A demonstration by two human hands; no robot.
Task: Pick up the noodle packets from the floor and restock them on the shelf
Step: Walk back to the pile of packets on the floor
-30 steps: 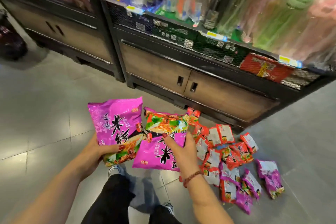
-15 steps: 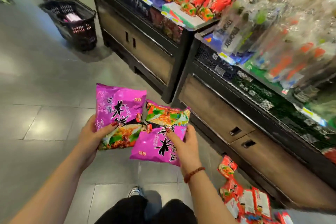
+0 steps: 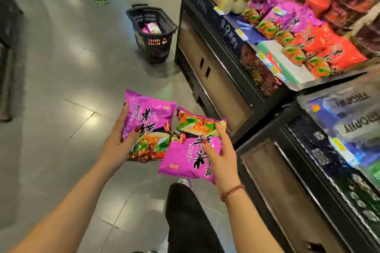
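Centrally, two hands each held a purple noodle packet above the grey tiled floor. The left hand had its grip closed on the left packet, thumb across the front, fingers behind. The right hand had its grip curled round the side of the right packet, which was turned upside down, its edge touching the left packet. At right stood the shelf, stocked with purple and red packets. A black basket sat on the floor beside it.

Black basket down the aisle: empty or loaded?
Not empty. The basket stands upright, with at least one purple packet visible inside.
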